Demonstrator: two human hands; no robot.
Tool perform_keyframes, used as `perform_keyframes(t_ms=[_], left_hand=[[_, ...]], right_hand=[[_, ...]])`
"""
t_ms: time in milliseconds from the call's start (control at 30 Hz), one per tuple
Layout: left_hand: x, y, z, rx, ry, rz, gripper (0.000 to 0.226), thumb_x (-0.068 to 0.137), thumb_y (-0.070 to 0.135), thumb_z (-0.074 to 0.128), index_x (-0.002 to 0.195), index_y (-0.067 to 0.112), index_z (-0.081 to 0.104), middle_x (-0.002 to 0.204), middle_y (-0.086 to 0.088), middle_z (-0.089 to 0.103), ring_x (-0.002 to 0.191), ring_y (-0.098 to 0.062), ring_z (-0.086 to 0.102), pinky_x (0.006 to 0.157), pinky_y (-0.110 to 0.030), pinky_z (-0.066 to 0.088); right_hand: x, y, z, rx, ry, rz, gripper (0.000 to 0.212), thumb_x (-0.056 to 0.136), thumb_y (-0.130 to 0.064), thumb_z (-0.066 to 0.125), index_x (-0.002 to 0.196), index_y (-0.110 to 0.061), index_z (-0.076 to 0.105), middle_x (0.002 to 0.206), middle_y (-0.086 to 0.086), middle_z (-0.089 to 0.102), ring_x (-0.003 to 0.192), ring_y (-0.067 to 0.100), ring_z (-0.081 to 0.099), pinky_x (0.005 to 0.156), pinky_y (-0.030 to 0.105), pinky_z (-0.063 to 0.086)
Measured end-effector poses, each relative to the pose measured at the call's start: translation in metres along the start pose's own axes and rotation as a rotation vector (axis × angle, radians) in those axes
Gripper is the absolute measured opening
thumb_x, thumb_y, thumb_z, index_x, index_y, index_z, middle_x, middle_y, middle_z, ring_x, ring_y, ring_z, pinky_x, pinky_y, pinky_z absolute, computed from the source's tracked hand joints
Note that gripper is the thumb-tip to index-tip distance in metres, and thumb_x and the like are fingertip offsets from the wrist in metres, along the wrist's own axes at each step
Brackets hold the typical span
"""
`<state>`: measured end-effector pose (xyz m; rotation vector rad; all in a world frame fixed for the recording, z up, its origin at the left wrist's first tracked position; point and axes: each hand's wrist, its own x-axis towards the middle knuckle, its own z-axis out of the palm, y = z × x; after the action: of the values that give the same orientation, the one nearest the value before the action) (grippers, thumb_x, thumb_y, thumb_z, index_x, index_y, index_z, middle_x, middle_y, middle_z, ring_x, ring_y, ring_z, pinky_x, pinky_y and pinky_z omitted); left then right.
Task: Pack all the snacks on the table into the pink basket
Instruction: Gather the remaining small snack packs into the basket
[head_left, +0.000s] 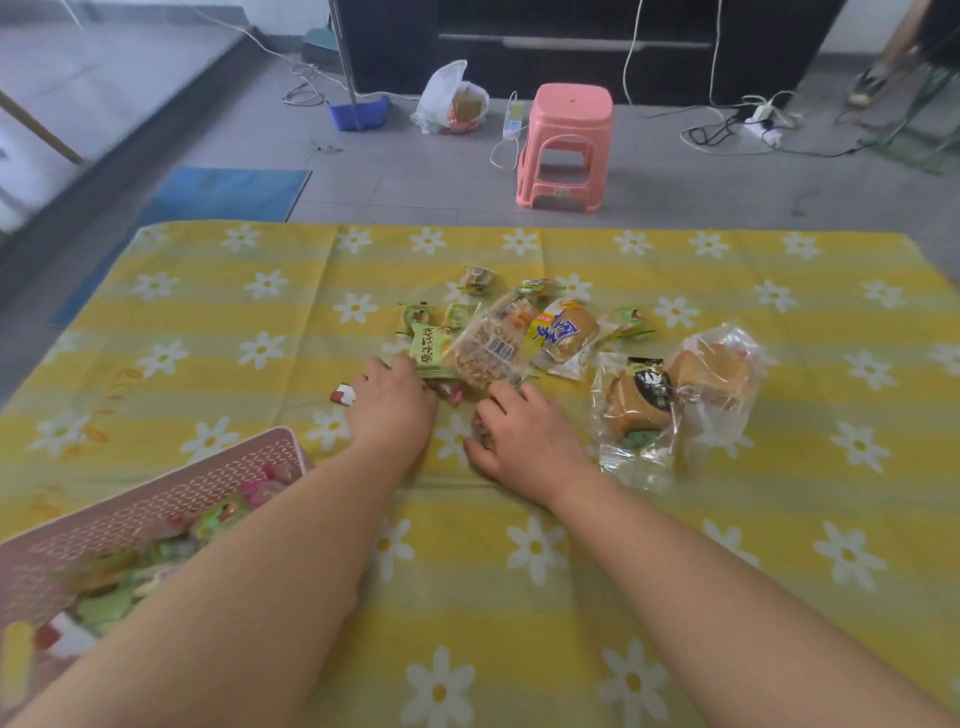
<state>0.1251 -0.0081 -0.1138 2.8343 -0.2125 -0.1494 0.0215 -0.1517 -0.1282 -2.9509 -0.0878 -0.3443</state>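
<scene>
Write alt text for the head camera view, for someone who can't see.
A person's left hand and right hand reach into a pile of wrapped snacks on a yellow flowered tablecloth. A partly filled pink basket sits at lower left.

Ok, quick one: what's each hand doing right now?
Left hand: touching the green packet; its fingers are hidden, so the grip cannot be told.
Right hand: thumb and fingers curled round a small wrapped snack.

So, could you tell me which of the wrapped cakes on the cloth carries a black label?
The round cake just right of the right hand; the paler cake beside it shows red print, no black.
</scene>
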Motion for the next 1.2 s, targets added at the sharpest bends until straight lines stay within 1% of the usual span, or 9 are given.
perform_keyframes(t_ms=[133,333,467,667,833,900,1000,1100,1200], left_hand=[[-0.007,0.000,-0.009,-0.132,-0.050,-0.014,0.033,0.091,0.030,0.058,0.116,0.010,0.051,0.117,-0.018,0.042,0.102,-0.042,0.048,0.078,-0.042,0.038],[-0.026,-0.001,-0.030,-0.339,-0.111,-0.090,0.027,0.090,0.025,0.058,0.116,0.019,0.057,0.114,-0.010,0.042,0.084,-0.025,0.056,0.077,-0.038,0.050],[-0.038,0.002,-0.047,-0.449,-0.127,-0.107,0.023,0.086,0.026,0.062,0.108,0.028,0.053,0.111,-0.011,0.056,0.072,0.002,0.039,0.051,-0.027,0.036],[-0.064,0.004,-0.089,-0.508,-0.055,-0.074,0.019,0.085,0.027,0.065,0.099,0.030,0.052,0.093,-0.004,0.059,0.064,-0.012,0.059,0.038,-0.022,0.036],[-0.092,-0.020,-0.125,-0.468,0.023,-0.016,0.018,0.086,0.026,0.062,0.093,0.028,0.046,0.085,-0.002,0.051,0.082,-0.022,0.057,0.049,-0.029,0.039],[-0.103,-0.040,-0.140,-0.466,0.058,-0.004,0.018,0.086,0.025,0.060,0.086,0.033,0.044,0.089,-0.005,0.056,0.081,-0.021,0.061,0.049,-0.029,0.041],[-0.119,-0.080,-0.158,-0.454,0.121,-0.011,0.017,0.088,0.026,0.061,0.089,0.038,0.048,0.104,-0.006,0.048,0.055,-0.008,0.061,0.040,-0.021,0.040],[-0.134,-0.124,-0.168,-0.384,0.136,-0.054,0.018,0.089,0.030,0.065,0.101,0.035,0.053,0.094,0.002,0.042,0.060,-0.015,0.060,0.045,-0.024,0.039],[-0.145,-0.164,-0.170,-0.386,0.111,-0.102,0.021,0.087,0.030,0.065,0.100,0.037,0.050,0.101,0.001,0.037,0.065,-0.016,0.061,0.045,-0.022,0.041]], right_hand=[[-0.012,0.010,-0.010,0.103,-0.001,0.041,0.023,0.086,-0.031,0.063,0.097,-0.011,0.065,0.107,0.007,0.059,0.091,0.029,0.049,0.073,0.044,0.050],[-0.025,0.011,-0.041,0.202,0.099,0.115,0.020,0.085,-0.021,0.069,0.101,-0.008,0.067,0.106,0.007,0.057,0.095,0.029,0.053,0.083,0.039,0.049],[-0.027,0.005,-0.070,0.208,0.109,0.116,0.022,0.087,-0.025,0.067,0.104,-0.011,0.067,0.100,0.003,0.054,0.094,0.022,0.051,0.083,0.035,0.049],[-0.036,-0.021,-0.115,0.245,0.189,0.100,0.023,0.084,-0.026,0.069,0.102,-0.013,0.068,0.093,-0.004,0.044,0.089,0.013,0.042,0.080,0.027,0.043],[-0.036,-0.062,-0.145,0.273,0.207,0.003,0.025,0.085,-0.024,0.069,0.107,-0.011,0.069,0.097,0.002,0.051,0.094,0.020,0.049,0.082,0.030,0.046],[-0.034,-0.086,-0.152,0.298,0.216,-0.043,0.026,0.083,-0.021,0.070,0.106,-0.009,0.070,0.096,0.004,0.053,0.092,0.023,0.051,0.081,0.030,0.045],[-0.030,-0.127,-0.155,0.339,0.211,-0.108,0.026,0.084,-0.022,0.070,0.107,-0.010,0.070,0.097,0.005,0.054,0.093,0.023,0.052,0.082,0.027,0.042],[-0.026,-0.172,-0.148,0.387,0.191,-0.186,0.027,0.088,-0.029,0.065,0.109,-0.012,0.069,0.097,0.000,0.050,0.093,0.017,0.048,0.084,0.025,0.042],[-0.024,-0.209,-0.137,0.431,0.156,-0.257,0.026,0.090,-0.028,0.066,0.110,-0.013,0.068,0.098,0.000,0.050,0.093,0.014,0.046,0.083,0.022,0.041]])
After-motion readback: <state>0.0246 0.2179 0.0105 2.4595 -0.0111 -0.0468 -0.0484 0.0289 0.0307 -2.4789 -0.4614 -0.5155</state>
